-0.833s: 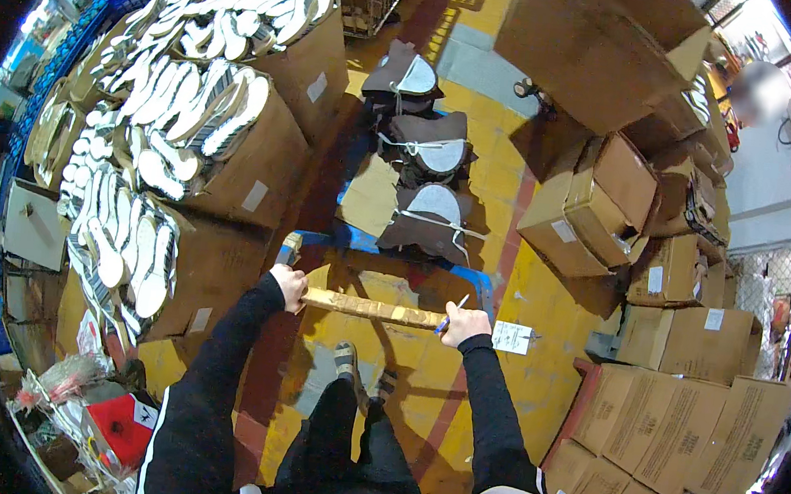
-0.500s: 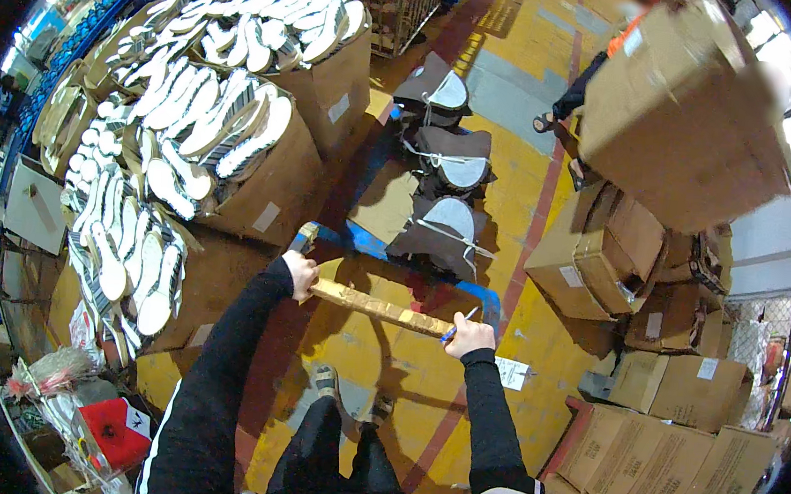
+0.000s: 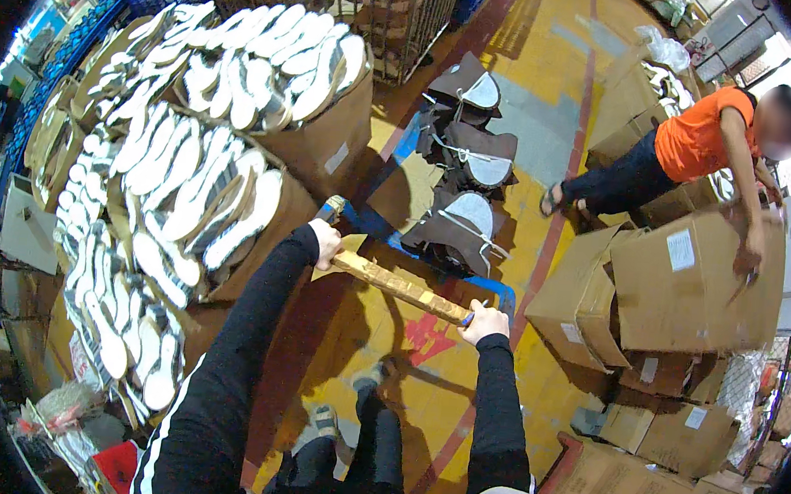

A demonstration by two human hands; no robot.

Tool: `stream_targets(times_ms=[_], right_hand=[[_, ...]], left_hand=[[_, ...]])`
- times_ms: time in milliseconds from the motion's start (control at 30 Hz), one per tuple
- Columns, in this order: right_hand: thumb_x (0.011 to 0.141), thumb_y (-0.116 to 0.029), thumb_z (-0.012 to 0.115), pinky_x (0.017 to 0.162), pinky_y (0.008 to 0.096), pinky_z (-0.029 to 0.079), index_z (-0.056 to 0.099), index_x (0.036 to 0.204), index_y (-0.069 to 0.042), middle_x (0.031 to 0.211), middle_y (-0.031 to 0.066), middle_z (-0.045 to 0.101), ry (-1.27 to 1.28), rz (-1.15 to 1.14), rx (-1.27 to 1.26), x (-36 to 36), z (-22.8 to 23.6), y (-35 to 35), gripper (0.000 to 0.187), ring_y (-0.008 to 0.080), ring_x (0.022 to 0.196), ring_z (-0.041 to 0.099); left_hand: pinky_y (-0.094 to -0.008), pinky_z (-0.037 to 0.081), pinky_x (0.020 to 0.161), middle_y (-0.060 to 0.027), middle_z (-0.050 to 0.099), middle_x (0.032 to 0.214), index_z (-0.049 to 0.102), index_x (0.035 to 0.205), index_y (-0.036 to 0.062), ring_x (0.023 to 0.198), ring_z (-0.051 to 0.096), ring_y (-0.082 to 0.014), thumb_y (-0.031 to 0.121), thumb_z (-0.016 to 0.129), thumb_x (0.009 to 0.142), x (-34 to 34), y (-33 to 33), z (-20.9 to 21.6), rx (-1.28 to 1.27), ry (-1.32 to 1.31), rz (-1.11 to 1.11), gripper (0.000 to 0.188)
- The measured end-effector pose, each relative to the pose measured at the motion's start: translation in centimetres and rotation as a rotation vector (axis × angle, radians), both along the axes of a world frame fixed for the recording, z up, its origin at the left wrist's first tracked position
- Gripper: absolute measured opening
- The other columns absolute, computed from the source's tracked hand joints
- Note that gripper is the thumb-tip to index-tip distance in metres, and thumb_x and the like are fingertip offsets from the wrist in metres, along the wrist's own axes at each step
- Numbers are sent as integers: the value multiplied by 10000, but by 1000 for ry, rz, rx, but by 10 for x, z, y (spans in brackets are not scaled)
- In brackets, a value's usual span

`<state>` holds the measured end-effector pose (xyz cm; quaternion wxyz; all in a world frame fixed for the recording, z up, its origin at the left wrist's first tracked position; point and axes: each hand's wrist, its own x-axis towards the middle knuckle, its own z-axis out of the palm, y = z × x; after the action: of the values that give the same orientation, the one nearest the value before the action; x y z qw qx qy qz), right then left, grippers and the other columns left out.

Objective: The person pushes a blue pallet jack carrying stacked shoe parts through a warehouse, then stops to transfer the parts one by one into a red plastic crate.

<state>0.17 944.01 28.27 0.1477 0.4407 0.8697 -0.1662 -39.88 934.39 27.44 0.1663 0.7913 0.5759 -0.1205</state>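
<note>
My left hand [image 3: 325, 244] is wrapped round the left end of a cart's push handle [image 3: 401, 288], a bar covered in worn yellow-brown tape. My right hand [image 3: 487, 324] closes on the right end, with a bit of blue showing at its fingers, likely a pen. The handle belongs to a low cart with a blue frame [image 3: 504, 299]. On the cart lie a flat cardboard piece [image 3: 400, 194] and a row of dark brown bundles [image 3: 443, 242], tied with white string and topped by pale grey rounded pieces.
At left, large cartons [image 3: 328, 152] brim with white shoe soles [image 3: 160, 255]. A wire cage cart [image 3: 341, 7] stands ahead. To the right, a person in orange [image 3: 701, 137] bends over a big carton [image 3: 694, 273] among stacked boxes [image 3: 647, 490]. Red lines mark the yellow floor [image 3: 330, 354].
The cart and its handle have swung slightly right in view. The person at right has come into sight, and the big carton they handle is now lower, on the other boxes. My feet have stepped.
</note>
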Motion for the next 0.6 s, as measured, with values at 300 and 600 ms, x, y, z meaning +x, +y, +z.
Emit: stream_targets(times_ms=[300, 600], right_hand=[[614, -409, 696, 691, 440, 497, 569, 917, -157, 738, 138, 645, -42, -38, -68, -62, -11, 178, 414, 324, 745, 639], [627, -389, 676, 717, 444, 505, 574, 947, -131, 804, 173, 652, -37, -43, -118, -131, -12, 365, 424, 342, 797, 636]], left_hand=[[-381, 515, 553, -81, 620, 655, 629, 648, 111, 613, 626, -278, 297, 656, 514, -67, 180, -11, 26, -30, -39, 230], [-400, 516, 582, -116, 638, 668, 648, 629, 77, 640, 636, -288, 368, 659, 536, -137, 378, -29, -52, 73, -107, 305]])
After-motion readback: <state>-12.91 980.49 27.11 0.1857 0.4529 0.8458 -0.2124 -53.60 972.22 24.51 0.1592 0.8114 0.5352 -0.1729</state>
